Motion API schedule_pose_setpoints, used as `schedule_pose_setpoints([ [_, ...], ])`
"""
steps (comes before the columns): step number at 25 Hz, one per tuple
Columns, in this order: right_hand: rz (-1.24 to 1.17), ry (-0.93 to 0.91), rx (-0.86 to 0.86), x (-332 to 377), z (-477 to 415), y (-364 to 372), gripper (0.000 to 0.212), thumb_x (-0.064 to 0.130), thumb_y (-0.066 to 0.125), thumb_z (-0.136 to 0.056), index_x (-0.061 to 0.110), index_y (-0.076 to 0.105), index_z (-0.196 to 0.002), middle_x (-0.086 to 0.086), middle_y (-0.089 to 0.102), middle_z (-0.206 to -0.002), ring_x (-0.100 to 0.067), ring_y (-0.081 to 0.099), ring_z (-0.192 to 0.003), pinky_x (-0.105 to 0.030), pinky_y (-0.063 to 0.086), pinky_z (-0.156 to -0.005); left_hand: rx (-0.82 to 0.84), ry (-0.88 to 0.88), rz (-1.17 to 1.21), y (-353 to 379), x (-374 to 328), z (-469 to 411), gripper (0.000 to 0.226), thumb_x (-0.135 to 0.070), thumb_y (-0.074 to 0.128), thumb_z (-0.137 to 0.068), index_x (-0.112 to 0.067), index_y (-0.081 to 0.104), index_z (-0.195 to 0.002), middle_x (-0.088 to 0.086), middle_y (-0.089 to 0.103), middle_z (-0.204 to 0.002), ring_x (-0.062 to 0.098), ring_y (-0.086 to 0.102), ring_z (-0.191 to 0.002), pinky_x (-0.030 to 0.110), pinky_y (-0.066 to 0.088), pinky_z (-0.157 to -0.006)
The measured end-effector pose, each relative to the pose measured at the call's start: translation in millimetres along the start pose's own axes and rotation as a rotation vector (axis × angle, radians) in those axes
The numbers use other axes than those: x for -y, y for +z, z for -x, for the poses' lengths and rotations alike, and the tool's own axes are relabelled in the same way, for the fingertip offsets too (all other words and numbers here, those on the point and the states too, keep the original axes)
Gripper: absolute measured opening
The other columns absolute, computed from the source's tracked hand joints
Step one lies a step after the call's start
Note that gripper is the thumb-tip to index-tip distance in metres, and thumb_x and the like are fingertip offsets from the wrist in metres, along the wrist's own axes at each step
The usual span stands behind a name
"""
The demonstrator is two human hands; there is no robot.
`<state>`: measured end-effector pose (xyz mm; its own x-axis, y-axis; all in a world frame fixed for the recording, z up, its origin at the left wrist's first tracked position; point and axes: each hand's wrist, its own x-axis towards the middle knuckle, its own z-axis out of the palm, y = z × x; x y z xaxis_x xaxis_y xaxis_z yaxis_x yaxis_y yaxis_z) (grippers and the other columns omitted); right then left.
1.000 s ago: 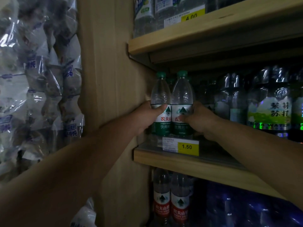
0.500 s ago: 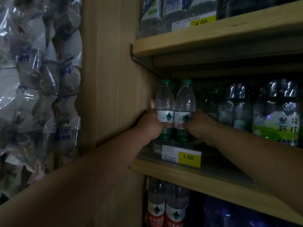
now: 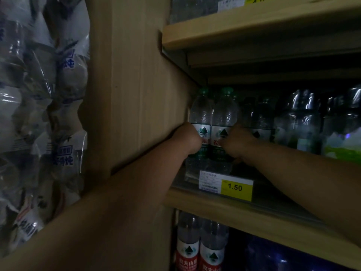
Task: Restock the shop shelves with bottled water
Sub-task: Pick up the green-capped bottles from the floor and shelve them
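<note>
Two clear water bottles with green caps and green labels stand side by side at the left end of the middle shelf (image 3: 214, 204). My left hand (image 3: 188, 138) grips the left bottle (image 3: 201, 114) at its label. My right hand (image 3: 237, 142) grips the right bottle (image 3: 224, 114) at its label. Both bottles are upright and touch each other, close to the wooden side panel (image 3: 127, 85). More green-capped bottles stand dimly behind them.
A yellow 1.50 price tag (image 3: 235, 187) hangs on the shelf's front rail. Larger bottles (image 3: 300, 118) fill the shelf to the right. Red-labelled bottles (image 3: 201, 251) stand on the shelf below. Wrapped bottle packs (image 3: 39, 114) are stacked at the left. The upper shelf (image 3: 254, 24) overhangs.
Both hands have pushed the two bottles deeper into the shelf, and my view has come closer and dropped a little.
</note>
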<state>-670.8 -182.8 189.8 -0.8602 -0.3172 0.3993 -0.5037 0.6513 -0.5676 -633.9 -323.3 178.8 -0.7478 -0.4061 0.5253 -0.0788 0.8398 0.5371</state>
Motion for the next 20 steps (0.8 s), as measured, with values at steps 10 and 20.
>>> schedule_pose_setpoints([
  [10,-0.02,-0.001,0.014,-8.2,-2.4,2.2,0.08,0.007,0.064,-0.088,0.006,0.016,-0.152,-0.02,0.05,-0.136,-0.031,0.056,-0.115,-0.036,0.053,-0.088,0.005,0.034,0.101,0.3,4.7,7.8,0.049,-0.018,0.066,-0.09,-0.012,0.05,-0.136,0.009,0.058,-0.135,0.025,0.057,-0.117,0.03,0.046,-0.095],
  [20,0.154,-0.181,0.102,-4.8,50.7,-24.0,0.091,0.03,0.07,-0.087,0.011,0.011,-0.153,-0.018,0.035,-0.149,-0.031,0.044,-0.13,-0.033,0.042,-0.1,0.029,0.259,-0.055,-35.0,-9.0,63.9,0.071,-0.013,0.074,-0.082,-0.017,0.038,-0.143,0.008,0.062,-0.128,0.02,0.06,-0.114,0.038,0.048,-0.1],
])
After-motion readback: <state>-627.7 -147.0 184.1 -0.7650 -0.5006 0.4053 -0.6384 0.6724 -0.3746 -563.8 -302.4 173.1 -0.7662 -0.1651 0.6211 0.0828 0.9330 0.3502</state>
